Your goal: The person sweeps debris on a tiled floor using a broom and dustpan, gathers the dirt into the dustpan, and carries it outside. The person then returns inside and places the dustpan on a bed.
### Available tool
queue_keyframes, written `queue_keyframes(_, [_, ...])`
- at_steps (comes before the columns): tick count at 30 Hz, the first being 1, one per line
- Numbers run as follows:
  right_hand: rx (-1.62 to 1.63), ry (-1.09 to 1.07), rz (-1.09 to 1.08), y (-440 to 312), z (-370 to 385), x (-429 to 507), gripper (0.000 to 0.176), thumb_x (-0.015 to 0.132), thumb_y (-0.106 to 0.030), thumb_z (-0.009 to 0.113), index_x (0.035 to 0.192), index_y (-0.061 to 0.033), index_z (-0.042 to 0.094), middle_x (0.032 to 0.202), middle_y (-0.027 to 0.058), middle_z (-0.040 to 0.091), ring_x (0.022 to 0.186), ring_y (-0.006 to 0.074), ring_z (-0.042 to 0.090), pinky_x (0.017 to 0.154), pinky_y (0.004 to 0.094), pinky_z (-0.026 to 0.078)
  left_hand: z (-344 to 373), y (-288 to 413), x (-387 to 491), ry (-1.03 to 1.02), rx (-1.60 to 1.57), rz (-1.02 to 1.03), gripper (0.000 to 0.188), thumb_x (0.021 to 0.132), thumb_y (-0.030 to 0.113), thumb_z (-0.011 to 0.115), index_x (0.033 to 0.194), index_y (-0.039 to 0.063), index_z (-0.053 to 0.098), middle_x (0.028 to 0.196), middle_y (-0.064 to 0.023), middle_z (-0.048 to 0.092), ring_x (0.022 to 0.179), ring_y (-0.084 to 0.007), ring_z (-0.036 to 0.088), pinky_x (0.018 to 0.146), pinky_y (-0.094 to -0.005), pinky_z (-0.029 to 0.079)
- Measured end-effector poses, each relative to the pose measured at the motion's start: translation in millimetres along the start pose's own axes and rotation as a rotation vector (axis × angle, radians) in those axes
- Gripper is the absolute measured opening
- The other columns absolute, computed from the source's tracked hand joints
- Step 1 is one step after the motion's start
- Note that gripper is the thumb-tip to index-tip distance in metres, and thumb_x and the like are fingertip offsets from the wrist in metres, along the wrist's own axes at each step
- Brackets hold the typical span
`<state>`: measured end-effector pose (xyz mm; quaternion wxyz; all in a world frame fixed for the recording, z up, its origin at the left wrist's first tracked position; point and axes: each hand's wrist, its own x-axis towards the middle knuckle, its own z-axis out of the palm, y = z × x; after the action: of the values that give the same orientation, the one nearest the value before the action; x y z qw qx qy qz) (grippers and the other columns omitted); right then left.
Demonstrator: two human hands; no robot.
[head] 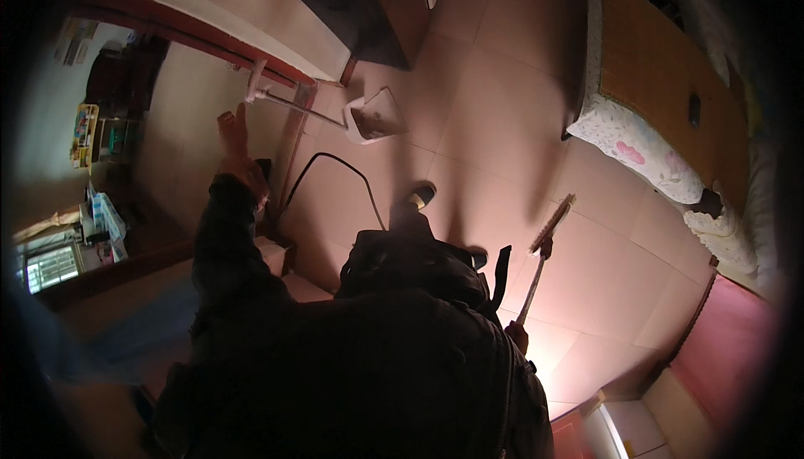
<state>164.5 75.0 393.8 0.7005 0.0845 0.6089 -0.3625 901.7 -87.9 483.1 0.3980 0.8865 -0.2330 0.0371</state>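
My left hand (239,148) reaches out at the left, fingers apart and holding nothing that I can see. Just beyond its fingertips is the crosswise grip of a long-handled dustpan (370,121). The pan rests on the floor tiles near the doorway corner, with some debris in it. At the lower right my right hand (517,336), dark and partly hidden by my jacket, is closed around the handle of a broom (553,225). The broom's bristle head lies out ahead of that hand, low over or on the floor; contact is unclear.
A black cable (326,155) loops across the floor near my feet. On the right stands a bed (666,76) with a brown mat and a floral cover. A dark cabinet (402,13) is ahead, and a doorway with a red frame (295,123) opens at the left.
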Motion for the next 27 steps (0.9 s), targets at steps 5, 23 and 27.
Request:
queue_keyframes(5, [-0.220,-0.291,-0.219,28,55,-6,0.019,0.086,-0.015,0.037,0.068,-0.0103,0.039,0.048,-0.0022,0.032,0.036,0.0108,0.034,0.032,0.0261,0.028,71,-53,109,-0.297,-0.039,0.178,0.054,0.069,0.045,0.068,0.103,0.005,0.055,0.089,-0.0141,0.057,0.082,-0.0260,0.054,0.073,-0.0348,0.043])
queue_keyframes(23, [0.727,0.001,-0.307,56,102,-31,0.013,0.081,-0.009,0.049,0.070,-0.0092,0.043,0.050,-0.0051,0.033,0.035,0.0069,0.033,0.031,0.0220,0.026,191,230,-58,-1.307,-0.164,0.605,0.041,0.082,0.022,0.055,0.117,0.003,0.043,0.085,-0.0088,0.053,0.070,-0.0171,0.049,0.061,-0.0276,0.041])
queue_keyframes(27, [0.807,0.110,-0.405,93,74,-47,0.010,0.079,-0.008,0.050,0.072,-0.0070,0.044,0.050,-0.0038,0.036,0.032,0.0077,0.035,0.029,0.0218,0.026,157,303,-169,-1.545,-0.285,0.712,0.042,0.081,0.018,0.054,0.116,-0.002,0.044,0.093,-0.0078,0.051,0.067,-0.0107,0.043,0.062,-0.0228,0.039])
